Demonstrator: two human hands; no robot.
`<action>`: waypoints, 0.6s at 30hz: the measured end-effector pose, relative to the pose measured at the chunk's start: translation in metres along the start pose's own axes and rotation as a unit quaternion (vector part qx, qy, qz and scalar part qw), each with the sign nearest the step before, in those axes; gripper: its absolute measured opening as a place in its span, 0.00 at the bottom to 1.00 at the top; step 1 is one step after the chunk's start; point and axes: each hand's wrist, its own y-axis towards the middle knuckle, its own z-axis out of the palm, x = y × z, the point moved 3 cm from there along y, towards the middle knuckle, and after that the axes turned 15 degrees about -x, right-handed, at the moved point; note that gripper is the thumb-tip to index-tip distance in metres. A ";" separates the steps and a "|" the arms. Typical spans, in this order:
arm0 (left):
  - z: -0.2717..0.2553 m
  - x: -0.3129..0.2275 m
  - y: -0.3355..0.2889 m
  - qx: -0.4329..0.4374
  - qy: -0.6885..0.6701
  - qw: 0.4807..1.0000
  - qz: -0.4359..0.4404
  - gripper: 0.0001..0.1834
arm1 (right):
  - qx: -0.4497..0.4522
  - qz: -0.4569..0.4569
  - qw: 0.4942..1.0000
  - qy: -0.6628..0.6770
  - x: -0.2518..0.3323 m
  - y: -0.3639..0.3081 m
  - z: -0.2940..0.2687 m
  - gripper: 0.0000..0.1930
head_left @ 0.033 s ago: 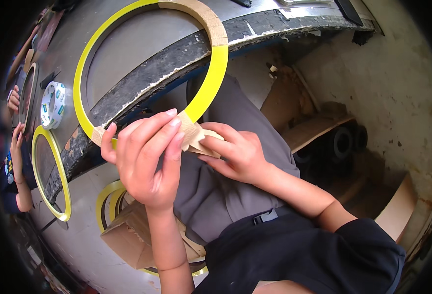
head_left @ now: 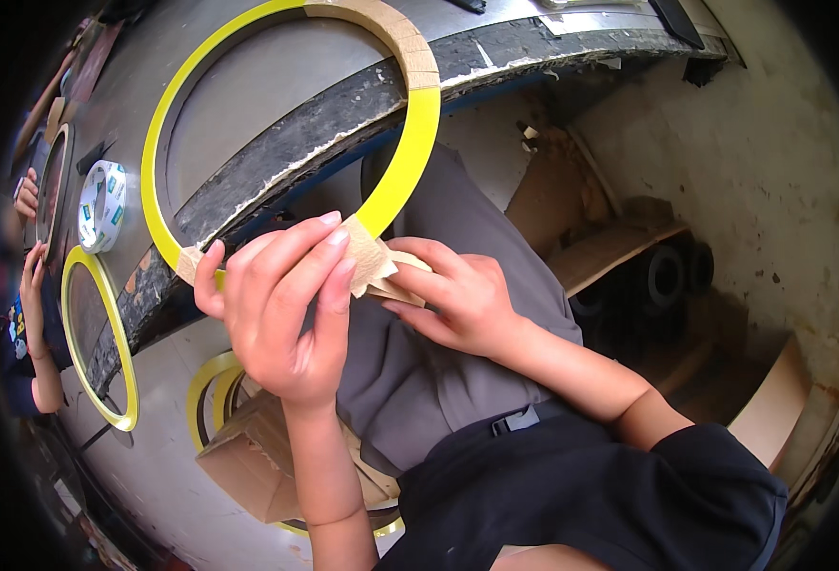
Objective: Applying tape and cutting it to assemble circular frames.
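Over the near edge of a desk, the left grip clasps a yellow ring and ragged-edged tape at its near side; the right grip pinches the tape's other end. Pulling it taut and smoothing it flat should prevent creases. At left, a white roll bears small green-and-blue print.

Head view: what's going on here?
A person's left hand grips the lower part of a yellow ring, beside a patch of tan tape. The right hand pinches more tan tape next to that patch. The ring's far side extends over the table.
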 end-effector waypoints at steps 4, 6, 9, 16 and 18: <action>0.000 -0.001 0.001 -0.002 -0.002 1.000 0.014 0.10 | -0.022 0.003 1.000 0.002 -0.001 -0.001 0.001 0.20; 0.001 0.001 0.000 -0.009 -0.001 1.000 0.020 0.12 | -0.029 0.001 1.000 0.003 0.001 -0.001 -0.001 0.21; 0.002 0.003 -0.001 -0.021 0.003 1.000 0.022 0.13 | -0.020 -0.006 1.000 -0.007 0.013 0.000 -0.012 0.24; 0.004 0.007 0.001 -0.021 0.010 0.998 0.053 0.15 | -0.027 -0.013 0.999 -0.024 0.040 0.009 -0.047 0.29; 0.001 0.007 0.000 -0.022 0.018 0.998 0.058 0.15 | -0.028 -0.022 0.999 -0.028 0.045 0.015 -0.050 0.29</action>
